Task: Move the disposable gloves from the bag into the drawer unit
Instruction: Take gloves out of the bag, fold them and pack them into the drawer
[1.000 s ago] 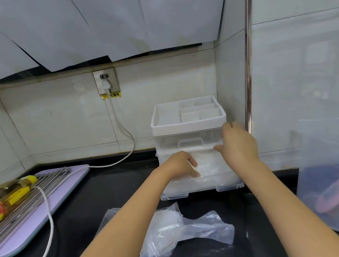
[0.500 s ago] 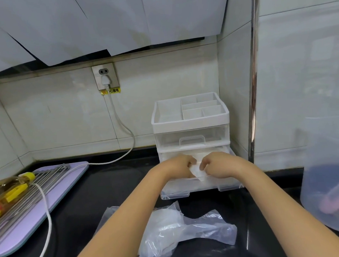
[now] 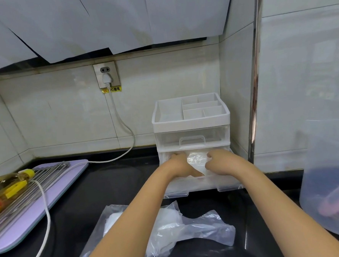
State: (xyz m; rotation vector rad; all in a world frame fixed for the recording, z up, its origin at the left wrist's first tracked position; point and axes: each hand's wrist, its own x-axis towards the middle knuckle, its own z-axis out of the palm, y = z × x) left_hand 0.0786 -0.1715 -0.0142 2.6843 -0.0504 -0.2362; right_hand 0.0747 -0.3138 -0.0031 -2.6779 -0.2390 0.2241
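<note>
Tiled kitchen corner, black table (image 3: 108, 183) along the wall. Item: drawer unit (image 3: 191, 125), white frame with clear fronts, set against the back wall right of centre; divided tray on top, upper drawer (image 3: 192, 140) closed, lower drawer (image 3: 203, 183) pulled out toward the person. Item: disposable gloves (image 3: 197, 159), a crumpled clear wad lying inside the open lower drawer. Left hand (image 3: 180, 165) and right hand (image 3: 221, 162) are both in that drawer, one on each side of the wad, fingers curled down and gripping it; the fingertips themselves are hidden. Item: bag (image 3: 200, 227), thin clear plastic, lying flat on the table near the person, its long axis running left to right; a whitish mass shows inside, probably more gloves. Key relation: the bag lies behind and below the hands, toward the body, under both forearms; the left forearm crosses its middle, so the left hand looks nearer for another fetch, which would mean drawing back from the drawer. Other items: wall socket (image 3: 106, 76) with a white cable (image 3: 122, 123) trailing down; purple board (image 3: 55, 187) at left bearing a metal rack (image 3: 29, 182) and a yellow-capped bottle (image 3: 7, 184); translucent container (image 3: 330, 178) at far right, something pink inside.
</note>
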